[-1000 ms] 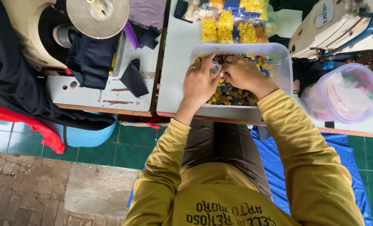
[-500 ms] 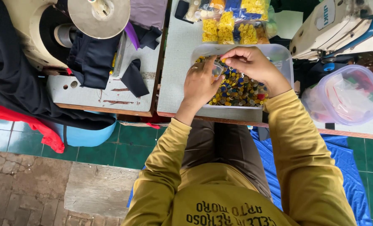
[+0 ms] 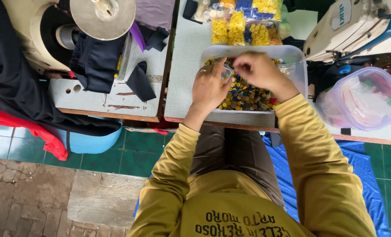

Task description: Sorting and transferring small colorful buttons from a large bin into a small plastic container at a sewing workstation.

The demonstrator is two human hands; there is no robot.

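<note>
We are looking at a pale grey tabletop (image 3: 184, 87) that is carrying a clear plastic tub (image 3: 298, 66) of coloured buttons, with bags of yellow buttons (image 3: 243, 26) lying just behind it and a lidded container (image 3: 364, 98) sitting off to the right.

Cream sewing machine (image 3: 33, 35) at 10 o'clock, round metal disc (image 3: 102, 16) on top, dark navy cloth (image 3: 96, 59) draped under it. Red cloth (image 3: 37, 131) at 9 o'clock, blue bin (image 3: 90, 140) beside it. Bags of yellow buttons (image 3: 243, 22) at 12. White sewing machine (image 3: 358, 26) at 2. Lidded clear tub (image 3: 364, 98) at 3. Blue tarp (image 3: 366, 175) on green floor tiles (image 3: 116, 158).
</note>
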